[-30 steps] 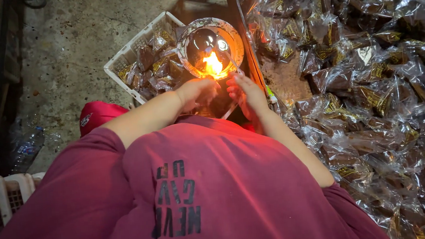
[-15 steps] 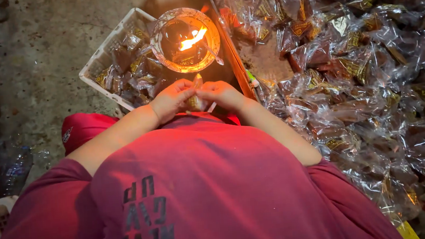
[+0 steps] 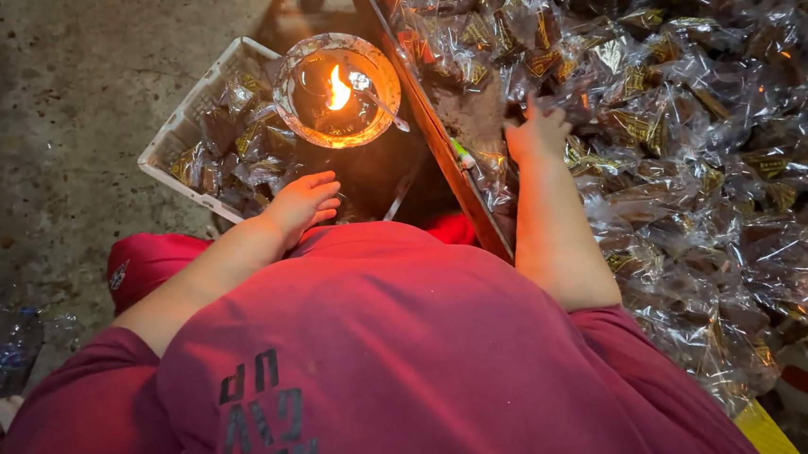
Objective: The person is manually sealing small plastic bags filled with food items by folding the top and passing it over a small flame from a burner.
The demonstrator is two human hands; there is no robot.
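Nearest the camera: red shirt (image 3: pixel 384 352), dark lettering on the chest, filling the lower frame; both bare forearms extend from it.

Left hand (image 3: pixel 305 201): palm down, fingers loosely spread and empty, hovering just below the white crate and close to the flame bowl, gripping nothing.

Right hand (image 3: pixel 537 134): reaching onto the heap of wrapped sweets, fingers extended and spread, tips touching the packets; whether any packet is pinched cannot be told.

Red cap (image 3: pixel 146 264): beside the left forearm, low on the floor side.

Wooden board edge (image 3: pixel 430 126): runs diagonally between the hands, bounding the heap. A small green-tipped stick (image 3: pixel 460 153) lies along it.

Heap of wrapped sweets (image 3: pixel 700 121): clear crinkled cellophane packets with dark contents and gold labels, covering the whole right side.

White plastic crate (image 3: pixel 190 128): slatted, on the concrete floor (image 3: pixel 63 99), holding similar wrapped packets.

Flame bowl (image 3: pixel 338 91): round, wax-crusted rim, a lit flame inside, a thin metal rod resting across its right rim; stands touching the crate's right corner.
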